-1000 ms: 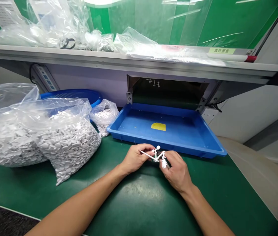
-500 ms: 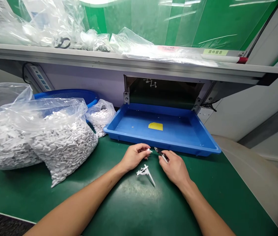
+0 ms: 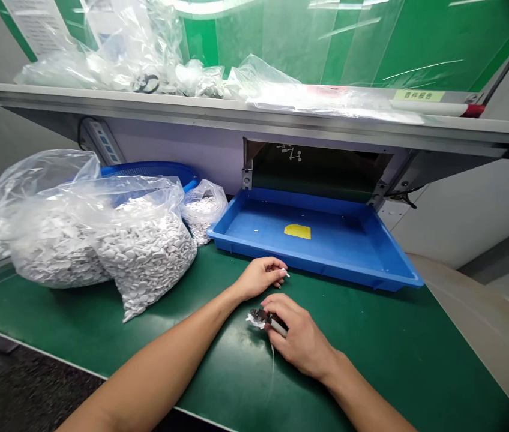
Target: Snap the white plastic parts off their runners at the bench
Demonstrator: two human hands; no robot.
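Note:
My left hand point(image 3: 263, 277) is closed in a pinch on a small white plastic part point(image 3: 285, 272) just in front of the blue tray point(image 3: 259, 249). Closer to me, my right hand point(image 3: 297, 330) is wrapped round a pair of nippers point(image 3: 277, 327) with dark jaws and a pale handle. Their jaws point left, over a white plastic sprue point(image 3: 254, 321) on the green tabletop. Hand and nippers cover part of the sprue, so I cannot tell whether the jaws touch it.
Clear bags of small white parts point(image 3: 150, 258) stand on the left, before a blue basket point(image 3: 155, 171). A yellow label point(image 3: 297, 231) lies in the tray. Behind it opens a dark chute point(image 3: 317, 171) with a white sprue in it. The shelf point(image 3: 218, 105) above bears plastic bags.
My right hand has moved left and towards me with the nippers, from beside the left hand to over the sprue. My left hand still pinches the small part. The view has swung left.

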